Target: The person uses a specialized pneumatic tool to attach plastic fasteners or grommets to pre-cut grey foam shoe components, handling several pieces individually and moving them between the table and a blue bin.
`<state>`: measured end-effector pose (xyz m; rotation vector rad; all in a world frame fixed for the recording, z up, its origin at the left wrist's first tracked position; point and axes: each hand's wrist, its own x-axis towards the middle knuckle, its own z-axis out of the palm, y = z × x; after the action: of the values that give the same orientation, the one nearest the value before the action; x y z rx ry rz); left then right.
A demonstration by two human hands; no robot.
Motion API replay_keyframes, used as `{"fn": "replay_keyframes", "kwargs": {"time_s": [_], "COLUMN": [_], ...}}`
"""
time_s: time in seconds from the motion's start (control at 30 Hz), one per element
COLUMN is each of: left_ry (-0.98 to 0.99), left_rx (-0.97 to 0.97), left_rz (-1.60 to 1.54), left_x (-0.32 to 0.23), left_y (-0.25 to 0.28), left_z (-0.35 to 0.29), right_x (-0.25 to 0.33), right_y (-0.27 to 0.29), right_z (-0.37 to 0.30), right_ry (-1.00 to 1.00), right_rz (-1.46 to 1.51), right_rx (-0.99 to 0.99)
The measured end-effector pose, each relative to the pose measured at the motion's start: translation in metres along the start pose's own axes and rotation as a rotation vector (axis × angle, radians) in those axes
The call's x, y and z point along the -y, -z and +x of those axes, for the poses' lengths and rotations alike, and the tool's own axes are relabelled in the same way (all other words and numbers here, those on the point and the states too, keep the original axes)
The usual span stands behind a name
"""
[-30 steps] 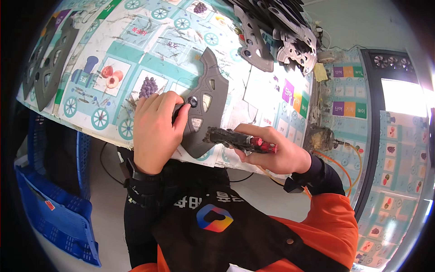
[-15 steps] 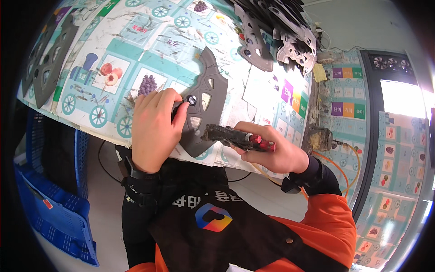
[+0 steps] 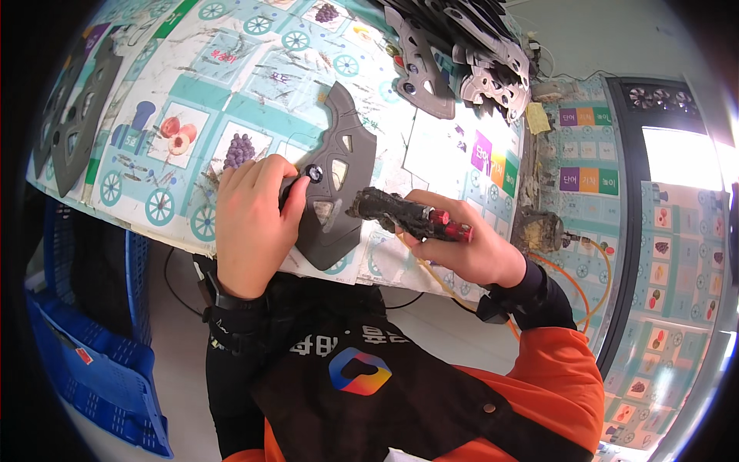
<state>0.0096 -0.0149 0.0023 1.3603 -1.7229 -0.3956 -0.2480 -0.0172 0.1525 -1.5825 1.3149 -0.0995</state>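
Note:
A curved dark grey part with several cut-out openings lies on the covered table in front of me. My left hand grips its left edge, thumb and fingers closed beside a small shiny round piece set in the part. In my right hand is a grimy black hand tool with red pieces, its dark tip at the right edge of the grey part. I cannot tell whether the tip touches the part. The right fingers are wrapped round the tool and partly hidden behind it.
Similar grey parts lie at the left table edge. A pile of black and grey parts stands at the far right, with another grey part beside it. Blue plastic crates are at lower left. An orange hose loops at right.
The tool's tip has shifted slightly up and right relative to the grey part. Both hands keep their hold. The whole view has shifted slightly.

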Motion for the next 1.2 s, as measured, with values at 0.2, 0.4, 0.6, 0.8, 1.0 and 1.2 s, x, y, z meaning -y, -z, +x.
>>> {"fn": "replay_keyframes", "kwargs": {"time_s": [0.2,0.4,0.6,0.8,1.0,1.2], "left_ry": [0.005,0.011,-0.003,0.005,0.009,0.044], "left_rx": [0.015,0.036,0.02,0.028,0.027,0.053], "left_rz": [0.003,0.012,0.007,0.008,0.01,0.01], "left_x": [-0.001,0.0,-0.001,-0.001,-0.002,-0.002], "left_y": [0.001,0.002,0.002,0.002,0.001,0.004], "left_z": [0.001,0.001,0.002,0.003,0.004,0.003], "right_x": [-0.007,-0.02,-0.016,-0.011,-0.01,-0.007], "right_y": [0.001,0.005,0.009,0.013,0.011,0.015], "right_z": [0.0,0.005,0.006,0.012,0.015,0.017], "right_ry": [-0.035,-0.129,-0.197,-0.221,-0.159,-0.167], "right_rz": [0.002,0.021,0.08,0.097,0.194,0.242], "right_rx": [-0.063,-0.1,-0.104,-0.135,-0.25,-0.212]}}
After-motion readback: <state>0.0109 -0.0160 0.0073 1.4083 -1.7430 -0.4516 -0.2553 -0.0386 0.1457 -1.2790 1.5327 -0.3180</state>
